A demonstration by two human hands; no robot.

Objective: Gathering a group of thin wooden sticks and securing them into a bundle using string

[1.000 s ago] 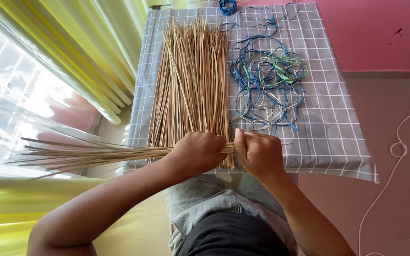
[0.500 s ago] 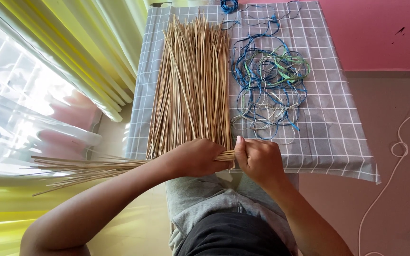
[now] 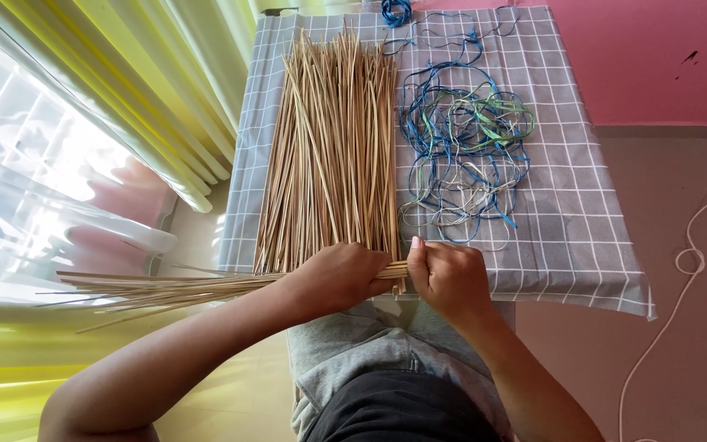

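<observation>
Sticks (image 3: pixel 206 286), thin straw bundle | left hand (image 3: pixel 337 278) and right hand (image 3: pixel 449 274) fingers closed around it, 6 o'clock | loose pile (image 3: pixel 333 155) on checked tabletop (image 3: pixel 566 213)

Home room: yellow curtains (image 3: pixel 165 98), window

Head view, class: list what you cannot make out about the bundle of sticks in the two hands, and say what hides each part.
1. Middle of the held bundle, head view: covered by the left hand.
2. Its near end: hidden behind the right hand.
3. Whether cord binds it: fingers cover the spot.
4. Far tips: thin and blurred against the bright curtain.
5. Lower ends of the stick pile on the checked cloth: behind both hands.
</observation>
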